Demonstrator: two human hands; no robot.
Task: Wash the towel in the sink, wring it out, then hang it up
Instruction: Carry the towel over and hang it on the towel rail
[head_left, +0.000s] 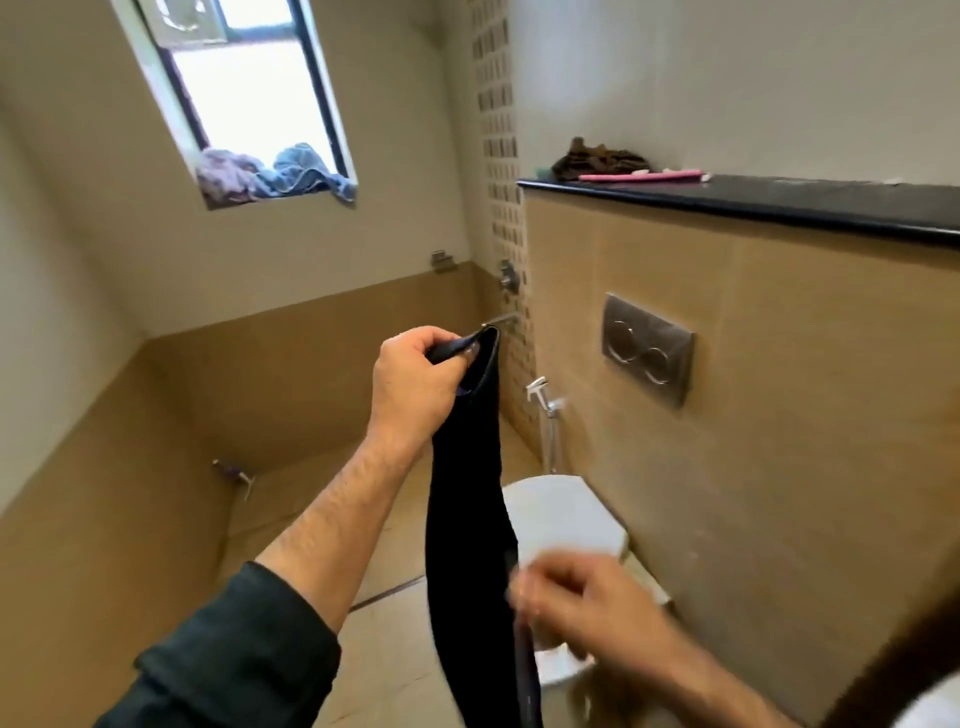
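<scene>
Left hand (415, 387): my fingers are pinching the towel's top edge.
Towel (470, 519): black, hanging toward 6 o'clock, its lower end running out of view.
Right hand (587, 597): blurring at 5 o'clock beside the towel; grip unreadable.

No text, label, brand, number or sign can be read anywhere in the frame, neither on the walls, the fixtures nor the dark cloth held at centre.

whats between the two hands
In the head view, only the dark towel: it hangs from the left hand down past the blurred right hand.
</scene>
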